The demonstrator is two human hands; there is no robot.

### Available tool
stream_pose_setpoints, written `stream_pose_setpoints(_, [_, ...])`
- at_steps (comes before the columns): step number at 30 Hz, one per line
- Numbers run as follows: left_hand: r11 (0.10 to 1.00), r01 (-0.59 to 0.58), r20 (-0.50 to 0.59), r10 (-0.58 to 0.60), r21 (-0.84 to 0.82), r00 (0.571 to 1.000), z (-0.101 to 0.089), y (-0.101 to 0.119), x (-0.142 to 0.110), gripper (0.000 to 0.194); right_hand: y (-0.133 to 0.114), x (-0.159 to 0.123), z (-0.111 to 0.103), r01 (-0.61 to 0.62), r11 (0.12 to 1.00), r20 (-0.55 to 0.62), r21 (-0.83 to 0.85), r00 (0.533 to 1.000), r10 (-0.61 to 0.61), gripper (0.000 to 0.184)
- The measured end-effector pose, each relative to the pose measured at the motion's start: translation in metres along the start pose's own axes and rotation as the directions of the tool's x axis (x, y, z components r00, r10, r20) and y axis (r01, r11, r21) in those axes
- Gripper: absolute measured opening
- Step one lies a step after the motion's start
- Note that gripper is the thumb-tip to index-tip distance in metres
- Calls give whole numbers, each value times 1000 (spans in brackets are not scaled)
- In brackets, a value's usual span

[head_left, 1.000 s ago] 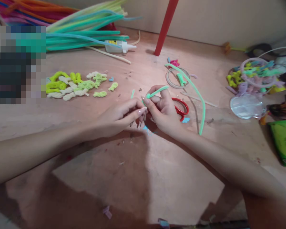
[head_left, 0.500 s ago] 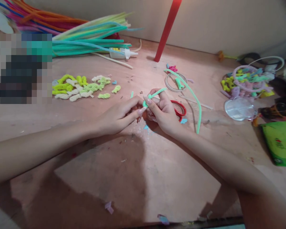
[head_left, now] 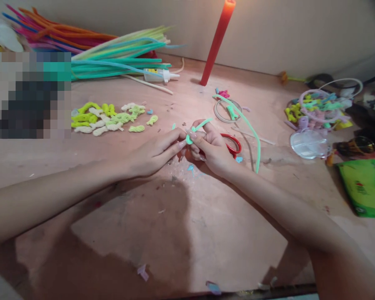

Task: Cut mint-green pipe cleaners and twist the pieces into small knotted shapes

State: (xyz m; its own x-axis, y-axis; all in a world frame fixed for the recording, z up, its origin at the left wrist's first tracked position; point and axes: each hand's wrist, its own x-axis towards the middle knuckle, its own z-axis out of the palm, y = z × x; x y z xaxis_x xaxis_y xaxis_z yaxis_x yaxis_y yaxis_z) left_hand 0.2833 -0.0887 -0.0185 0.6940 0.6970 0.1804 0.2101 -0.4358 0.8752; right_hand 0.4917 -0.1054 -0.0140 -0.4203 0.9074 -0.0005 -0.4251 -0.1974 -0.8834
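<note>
Both hands meet above the middle of the table, pinching one mint-green pipe cleaner [head_left: 189, 141] that is bent into a small loop. My left hand [head_left: 161, 152] grips it between thumb and forefinger, and a short end pokes up behind these fingers. My right hand [head_left: 211, 146] pinches the other side, with a longer free end sticking out to the upper right. Partly behind the right hand lie scissors with red handles [head_left: 240, 146]. A longer mint-green pipe cleaner [head_left: 248, 125] curves over the table to the right.
A lit red candle [head_left: 217, 46] stands at the back. Pipe cleaners [head_left: 118, 68] and a glue bottle [head_left: 158, 75] lie back left, twisted yellow and white pieces [head_left: 108, 118] nearer. At right are a colourful pile [head_left: 321, 106], a clear round lid [head_left: 309, 143] and a green packet [head_left: 364, 187].
The fingers have shifted slightly on the pipe cleaner, and its small loop now shows more below the fingertips. The whole view has tilted a little, so more of the candle's top shows.
</note>
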Motion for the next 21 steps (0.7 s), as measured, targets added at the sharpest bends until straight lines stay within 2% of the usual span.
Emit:
stream_pose_setpoints(7, [994, 49, 14, -51, 97, 999, 0, 1, -1, 25, 1, -1, 1, -32, 999, -3, -24, 999, 32, 61])
stream_pose_setpoints(10, [975, 38, -17, -35, 218, 999, -1, 5, -2, 19, 0, -2, 4, -26, 996, -43, -82, 999, 23, 64])
stream_pose_setpoints(13, [894, -13, -68, 49, 448, 997, -1, 6, -2, 12, -3, -5, 10, -77, 975, -127, -208, 991, 51, 63])
stream_pose_setpoints(16, [764, -100, -63, 181, 638, 982, 1, 2, -2, 13, -6, -7, 15, -106, 937, -91, -334, 993, 80, 61])
stream_pose_setpoints(18, [709, -148, -32, 234, 690, 972, 3, 0, -1, 13, -6, -8, 15, -75, 921, -74, -383, 996, 50, 62])
stream_pose_setpoints(21, [698, -187, -1, 260, 691, 966, 6, 0, -1, 16, -4, -6, 11, -63, 903, -57, -425, 997, 42, 64])
